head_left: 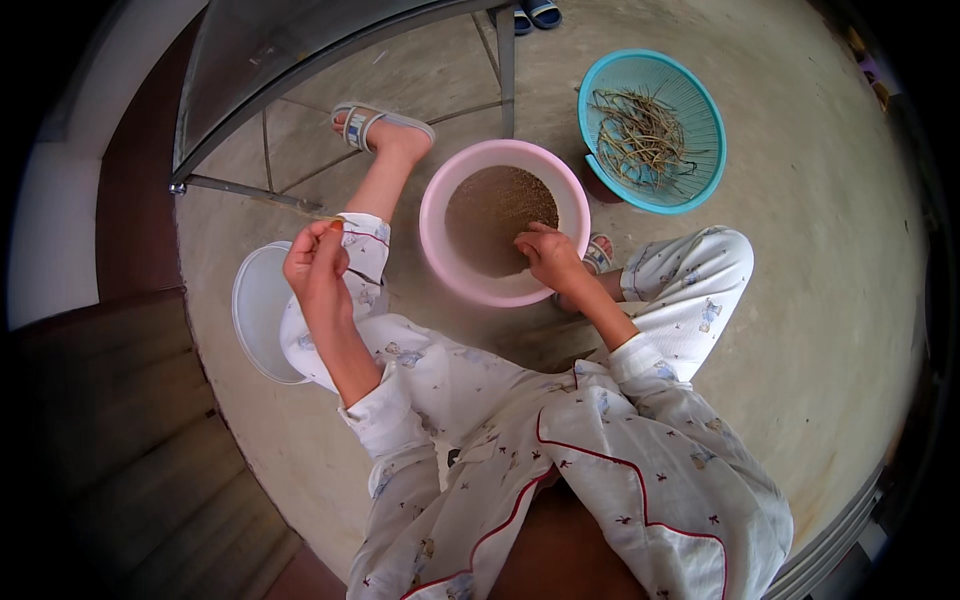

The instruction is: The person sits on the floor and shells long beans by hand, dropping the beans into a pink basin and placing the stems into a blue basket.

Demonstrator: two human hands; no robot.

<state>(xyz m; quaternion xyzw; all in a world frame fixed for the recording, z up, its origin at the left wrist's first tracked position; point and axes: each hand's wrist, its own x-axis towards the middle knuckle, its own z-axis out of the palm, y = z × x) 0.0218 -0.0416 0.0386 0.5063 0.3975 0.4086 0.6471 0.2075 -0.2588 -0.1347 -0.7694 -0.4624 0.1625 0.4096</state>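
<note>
My left hand [318, 268] is raised over my left knee, its fingers pinched around a thin brownish strand [365, 276] like a stem or root. Part of it pokes out below the fingers and more shows above the fingertips. My right hand [552, 256] reaches over the near right rim of a pink basin [437, 240]. Its fingers are bent together at the brown contents [490, 215], which look like murky water with a grainy patch at the far right. Whatever those fingertips hold is hidden.
A teal colander [712, 150] with a tangle of similar thin strands [642, 138] stands right of the basin. Beside my left leg is a whitish bucket [262, 310]. A metal-framed table [330, 55] rises at the far left, with blue slippers [540, 14] beyond it.
</note>
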